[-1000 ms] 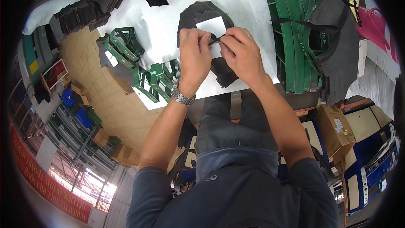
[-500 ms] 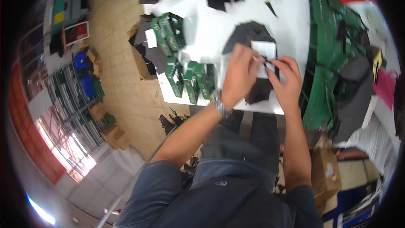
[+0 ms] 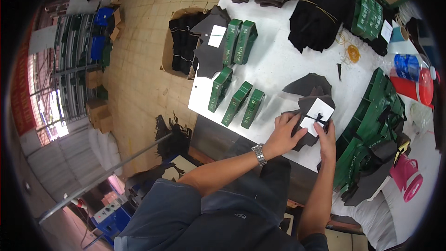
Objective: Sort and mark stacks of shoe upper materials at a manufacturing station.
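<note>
My left hand [image 3: 283,135] grips the left side of a bundle of dark grey cut pieces [image 3: 305,103] near the table's front edge. My right hand [image 3: 327,144] holds the bundle's right side, its thumb pressed on a white paper slip [image 3: 317,110]. A black tie [image 3: 319,117] crosses the slip and shows a knot or bow on top. Just beyond the bundle, touching or nearly touching it, lie more dark grey pieces [image 3: 310,82].
Several green blocks [image 3: 252,108] stand left on the white table [image 3: 274,60]. Large green frames [image 3: 367,116] line the right. Farther back lie a black stack [image 3: 318,16], yellow rubber bands [image 3: 353,54] and a dark sliver [image 3: 339,70]. An open carton [image 3: 166,58] stands left of the table.
The view has swung, so the table now sits differently in the picture. My fingers have gone from pinching at the tie to holding the bundle's sides.
</note>
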A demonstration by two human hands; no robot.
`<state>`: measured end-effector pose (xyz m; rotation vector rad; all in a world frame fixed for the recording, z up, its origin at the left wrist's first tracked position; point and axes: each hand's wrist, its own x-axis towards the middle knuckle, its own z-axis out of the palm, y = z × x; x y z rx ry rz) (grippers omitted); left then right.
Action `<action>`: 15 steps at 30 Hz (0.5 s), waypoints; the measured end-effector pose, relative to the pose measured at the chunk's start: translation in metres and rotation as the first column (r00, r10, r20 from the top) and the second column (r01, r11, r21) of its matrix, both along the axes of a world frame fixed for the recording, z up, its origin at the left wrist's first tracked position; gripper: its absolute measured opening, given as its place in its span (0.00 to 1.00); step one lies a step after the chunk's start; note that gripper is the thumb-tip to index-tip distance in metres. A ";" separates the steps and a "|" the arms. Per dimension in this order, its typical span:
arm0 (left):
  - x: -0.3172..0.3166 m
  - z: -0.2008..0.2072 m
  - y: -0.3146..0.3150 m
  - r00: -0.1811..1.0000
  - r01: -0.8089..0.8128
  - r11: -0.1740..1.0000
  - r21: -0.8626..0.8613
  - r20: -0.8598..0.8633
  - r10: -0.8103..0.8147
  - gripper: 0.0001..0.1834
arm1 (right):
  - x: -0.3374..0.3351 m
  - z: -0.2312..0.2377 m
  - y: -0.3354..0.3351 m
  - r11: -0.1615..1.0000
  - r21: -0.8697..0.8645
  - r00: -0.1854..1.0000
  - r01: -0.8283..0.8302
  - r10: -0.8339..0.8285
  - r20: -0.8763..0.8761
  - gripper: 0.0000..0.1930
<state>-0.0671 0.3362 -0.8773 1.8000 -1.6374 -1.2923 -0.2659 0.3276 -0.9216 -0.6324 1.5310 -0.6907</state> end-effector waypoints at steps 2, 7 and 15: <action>0.006 0.001 -0.001 0.992 0.076 0.990 0.120 -0.109 -0.063 0.33 | 0.000 0.000 0.000 0.997 -0.053 0.983 -0.054 0.044 -0.181 0.40; 0.022 -0.001 0.001 0.978 0.118 0.991 0.060 -0.181 -0.106 0.33 | 0.005 0.013 -0.008 0.995 -0.096 1.000 0.011 -0.008 0.026 0.41; 0.073 0.055 -0.008 0.919 0.089 0.991 0.096 -0.392 -0.044 0.29 | -0.019 0.042 -0.007 0.969 -0.175 0.978 0.176 -0.152 0.141 0.39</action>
